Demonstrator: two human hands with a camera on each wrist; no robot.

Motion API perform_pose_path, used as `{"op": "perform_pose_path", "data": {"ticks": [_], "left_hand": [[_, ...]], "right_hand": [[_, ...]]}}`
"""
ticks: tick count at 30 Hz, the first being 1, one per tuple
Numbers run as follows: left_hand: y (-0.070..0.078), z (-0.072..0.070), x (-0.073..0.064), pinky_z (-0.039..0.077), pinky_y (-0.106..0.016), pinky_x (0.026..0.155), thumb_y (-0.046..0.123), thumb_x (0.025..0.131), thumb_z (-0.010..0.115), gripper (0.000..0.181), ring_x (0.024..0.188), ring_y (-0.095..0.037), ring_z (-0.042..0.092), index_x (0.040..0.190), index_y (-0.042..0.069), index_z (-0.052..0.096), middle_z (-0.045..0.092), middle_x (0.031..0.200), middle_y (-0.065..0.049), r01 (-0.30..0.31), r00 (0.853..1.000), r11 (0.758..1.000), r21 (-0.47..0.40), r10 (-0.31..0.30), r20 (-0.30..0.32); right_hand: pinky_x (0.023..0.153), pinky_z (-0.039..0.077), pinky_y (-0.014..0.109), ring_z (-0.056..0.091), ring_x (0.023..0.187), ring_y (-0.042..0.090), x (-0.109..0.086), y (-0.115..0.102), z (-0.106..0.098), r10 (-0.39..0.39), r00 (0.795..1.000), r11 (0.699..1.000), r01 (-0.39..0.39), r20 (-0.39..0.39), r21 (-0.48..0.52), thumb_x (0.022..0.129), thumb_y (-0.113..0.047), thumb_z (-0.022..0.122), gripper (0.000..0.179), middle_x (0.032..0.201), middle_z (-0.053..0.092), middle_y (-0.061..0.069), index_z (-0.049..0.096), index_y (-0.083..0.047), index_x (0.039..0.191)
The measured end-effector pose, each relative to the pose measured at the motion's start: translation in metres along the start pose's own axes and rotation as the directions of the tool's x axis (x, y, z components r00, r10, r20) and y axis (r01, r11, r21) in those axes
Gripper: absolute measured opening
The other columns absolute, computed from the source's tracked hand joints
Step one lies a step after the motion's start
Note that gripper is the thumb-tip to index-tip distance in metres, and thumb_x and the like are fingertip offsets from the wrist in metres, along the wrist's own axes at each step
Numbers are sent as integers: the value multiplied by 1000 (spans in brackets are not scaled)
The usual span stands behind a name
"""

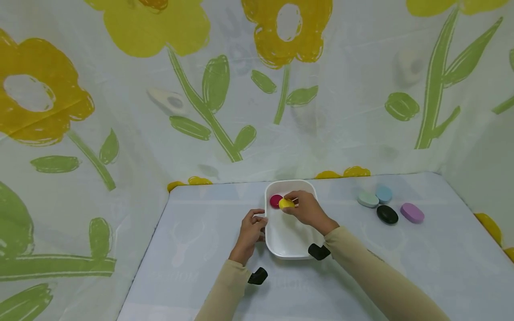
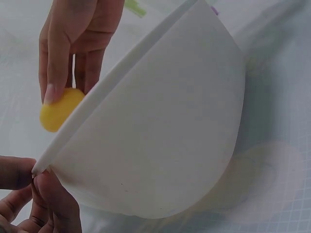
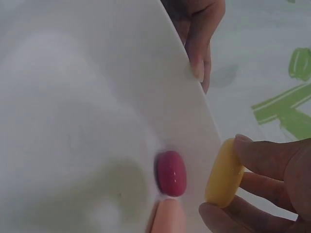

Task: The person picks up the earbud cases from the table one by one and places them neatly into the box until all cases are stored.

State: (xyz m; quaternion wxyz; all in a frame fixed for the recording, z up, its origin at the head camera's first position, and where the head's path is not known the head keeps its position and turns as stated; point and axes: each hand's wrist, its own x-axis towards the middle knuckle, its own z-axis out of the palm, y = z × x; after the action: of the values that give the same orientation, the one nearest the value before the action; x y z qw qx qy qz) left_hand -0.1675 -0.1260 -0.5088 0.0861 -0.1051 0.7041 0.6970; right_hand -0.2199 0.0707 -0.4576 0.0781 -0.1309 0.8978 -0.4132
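Tray (image 1: 286, 243) holds magenta piece (image 3: 171, 174), unseen from left wrist.

Flowered backdrop (image 1: 353, 111): we see yellow blooms, green leaves.
Pale tabletop (image 1: 449, 267), right side: we see a mint piece (image 1: 367, 199), blue piece (image 1: 384, 194) and black piece (image 1: 387, 215) close together, a purple piece (image 1: 412, 213) beside them.

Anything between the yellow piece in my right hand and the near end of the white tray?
Nothing visible stands in the way. Your right hand holds the yellow piece above the white tray, whose near end shows bare. The magenta piece lies toward the far end, off that path.
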Motion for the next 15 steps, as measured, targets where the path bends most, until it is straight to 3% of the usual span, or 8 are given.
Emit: {"op": "perform_pose_path", "data": {"ticks": [8,15], "left_hand": [[-1,0,1,53,-23,53,11,108,58,36,75,-16,58,143,2,53,65,117,-23,9,1000,1000,-13,-9,7],[0,1,1,53,-23,53,11,108,58,36,75,-17,57,142,1,53,66,116,-22,8,1000,1000,-11,-8,4]], "right_hand": [[96,61,42,66,107,32,9,2,9,58,997,997,-55,58,-55,92,-11,83,36,126,72,16,74,0,126],[95,61,41,68,106,31,14,2,13,48,995,996,-41,84,-82,91,-9,84,33,121,74,16,75,0,122]]}}
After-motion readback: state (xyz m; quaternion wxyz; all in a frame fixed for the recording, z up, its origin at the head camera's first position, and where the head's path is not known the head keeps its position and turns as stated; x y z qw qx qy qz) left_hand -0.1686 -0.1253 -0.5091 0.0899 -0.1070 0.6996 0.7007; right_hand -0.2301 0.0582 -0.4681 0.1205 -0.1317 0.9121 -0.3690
